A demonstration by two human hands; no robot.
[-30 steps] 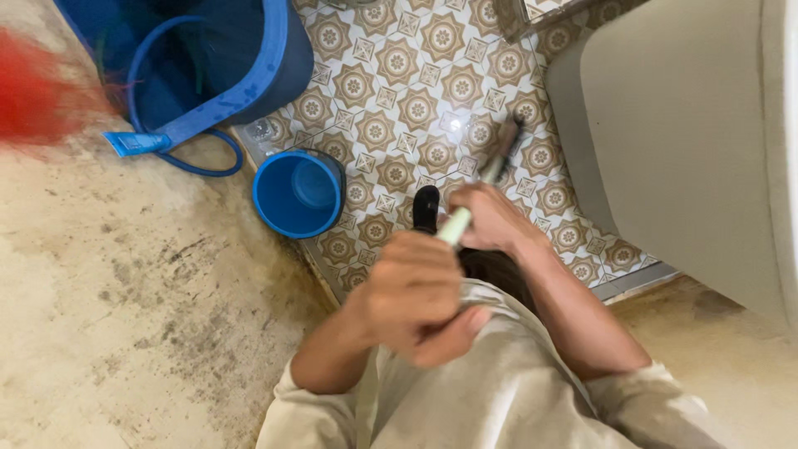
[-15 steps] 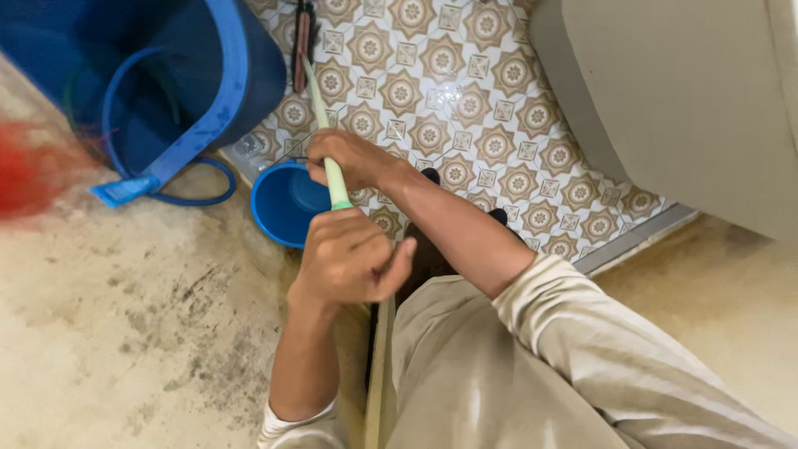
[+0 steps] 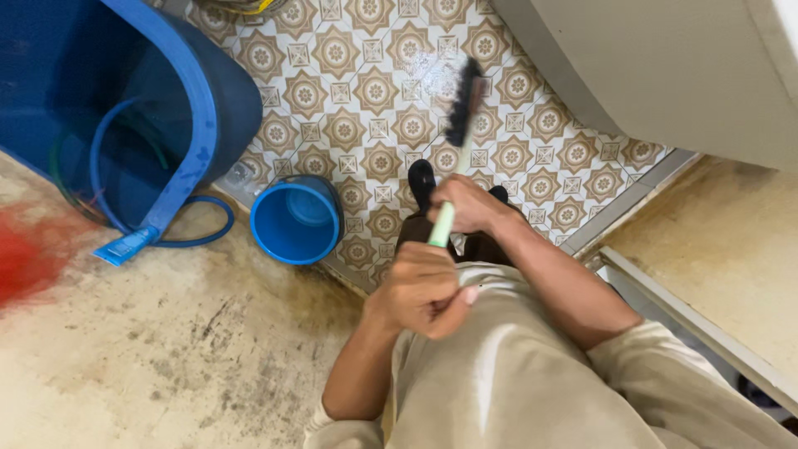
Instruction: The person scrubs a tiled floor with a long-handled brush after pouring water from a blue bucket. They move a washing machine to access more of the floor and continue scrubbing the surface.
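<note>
- Nearest to us, we see the person's beige long-sleeved garment [image 3: 515,374] filling the lower middle of the head view, both sleeves pushed up the forearms.
- Our left hand [image 3: 424,287] is curled into a fist around the near end of one long-handled scrubbing brush with a pale green plastic shaft [image 3: 443,223]; the fingers are wrapped shut on the shaft.
- Just beyond it, our right hand [image 3: 467,206] is also clamped on the same shaft, higher up, so both hands hold the one brush, one behind the other.
- The brush slants away from us, and its dark bristle head [image 3: 464,101] lies over the patterned floor tiles of beige and brown stars [image 3: 357,100]; we cannot tell whether the bristles press on the tiles.
- Two dark shoe tips [image 3: 422,179] show under the hands on the tiles.
- To the left, one small round blue plastic bucket [image 3: 297,220] stands at the edge of the tiles, beside the stained rough concrete floor [image 3: 166,349].
- Further left, one large dark blue plastic tub [image 3: 212,91] holds a loop of blue hose [image 3: 204,237] that trails out over its rim.
- A blurred red patch [image 3: 25,249] sits at the left edge.
- Farthest right, one large pale grey smooth-sided fixture [image 3: 665,66] rises over the tiles.
- We see no packages, labels or signs that can be made out.
</note>
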